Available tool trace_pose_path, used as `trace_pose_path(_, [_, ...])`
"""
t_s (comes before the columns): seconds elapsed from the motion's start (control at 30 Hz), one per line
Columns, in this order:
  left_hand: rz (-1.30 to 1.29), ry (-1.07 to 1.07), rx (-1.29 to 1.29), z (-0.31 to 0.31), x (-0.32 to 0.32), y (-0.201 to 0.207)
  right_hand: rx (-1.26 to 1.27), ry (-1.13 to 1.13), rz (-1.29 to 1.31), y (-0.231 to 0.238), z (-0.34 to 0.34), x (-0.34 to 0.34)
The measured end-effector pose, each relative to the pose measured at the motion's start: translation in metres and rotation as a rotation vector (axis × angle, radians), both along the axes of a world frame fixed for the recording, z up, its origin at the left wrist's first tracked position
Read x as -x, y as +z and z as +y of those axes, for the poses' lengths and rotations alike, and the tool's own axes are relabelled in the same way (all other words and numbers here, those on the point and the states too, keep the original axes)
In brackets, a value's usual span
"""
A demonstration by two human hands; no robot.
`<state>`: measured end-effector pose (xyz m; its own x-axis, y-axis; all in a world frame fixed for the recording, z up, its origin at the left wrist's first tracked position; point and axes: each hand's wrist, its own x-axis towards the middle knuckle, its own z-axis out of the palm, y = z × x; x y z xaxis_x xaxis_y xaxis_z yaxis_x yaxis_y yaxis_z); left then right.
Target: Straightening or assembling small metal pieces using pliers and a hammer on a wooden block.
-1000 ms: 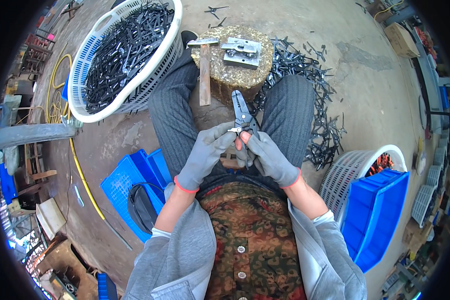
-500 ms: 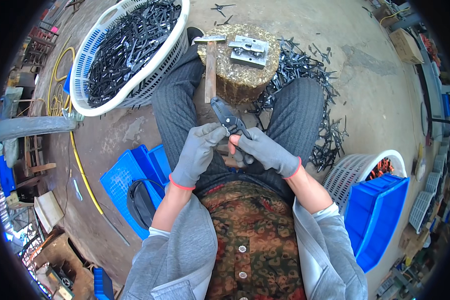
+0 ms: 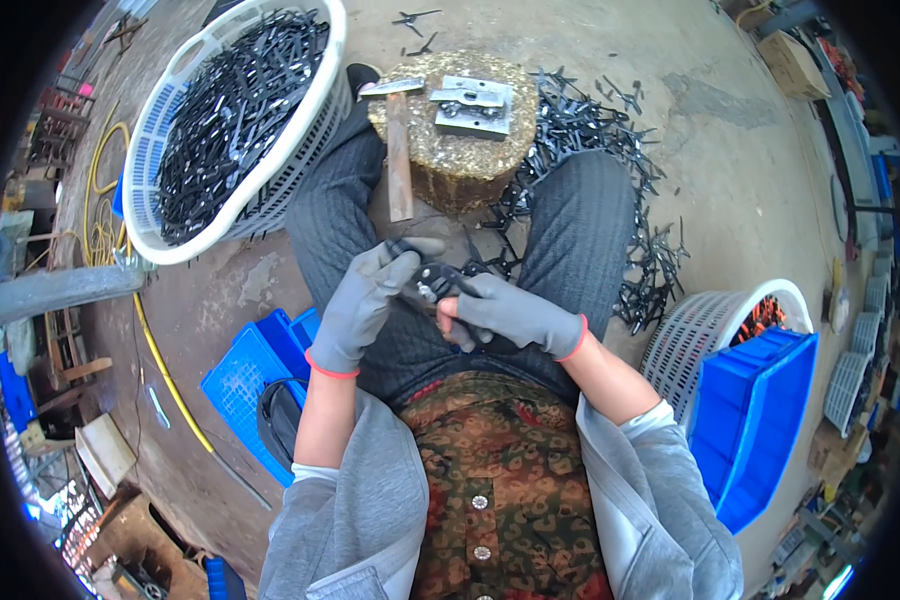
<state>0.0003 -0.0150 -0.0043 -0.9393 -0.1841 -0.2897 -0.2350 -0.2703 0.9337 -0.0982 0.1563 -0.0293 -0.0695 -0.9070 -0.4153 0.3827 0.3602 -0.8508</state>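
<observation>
Between my gloved hands, above my lap, is a black plier-like hand tool (image 3: 432, 283) with a small shiny pivot. My left hand (image 3: 365, 305), in a grey glove, is closed on its far end, the fingers covering much of it. My right hand (image 3: 518, 312), also grey-gloved, is closed round its near part, with a bare fingertip showing at the glove. Just beyond my hands stands a round chopped wooden stump (image 3: 410, 150). On it lie a hammer (image 3: 398, 150), its wooden handle hanging over the near edge, and a metal block fixture (image 3: 475, 122).
At the far left is a white basket (image 3: 335, 60) full of black tools. More black tools (image 3: 655, 275) lie heaped on the floor right of the stump. Blue crates (image 3: 240, 375) sit by my left side. Another white basket (image 3: 670, 355) and a blue bin (image 3: 750, 420) stand at right.
The tool has tipped down from pointing up and away, and looks foreshortened now. My left hand has moved up to its far end; my right hand still grips it.
</observation>
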Motion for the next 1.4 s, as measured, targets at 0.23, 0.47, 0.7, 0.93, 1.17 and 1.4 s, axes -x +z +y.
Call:
trace_pose_path(0.23, [-0.030, 0.319, 0.204, -0.096, 0.012, -0.017, -0.055, -0.219, 0.518, 0.036, 0.035, 0.034])
trace_pose_path(0.47, [0.349, 0.801, -0.662, -0.237, -0.002, -0.062, 0.081, -1.174, 0.251, 0.003, 0.160, 0.101])
trace_pose_path(0.7, [0.193, 0.602, -0.245, -0.123, 0.019, -0.045, -0.229, -1.527, 0.058, -0.190, 0.253, 0.152])
trace_pose_path(0.93, [-0.018, 0.513, -0.181, -0.064, 0.005, -0.035, -1.023, -1.113, 0.656, -0.308, 0.250, 0.170])
trace_pose_path(1.17, [-0.144, 0.412, -0.144, -0.035, 0.004, -0.019, -1.334, -0.864, 0.723, -0.352, 0.220, 0.188])
trace_pose_path(1.4, [-0.098, 0.231, -0.302, -0.017, 0.038, -0.016, -1.025, -1.114, 0.296, -0.339, 0.208, 0.179])
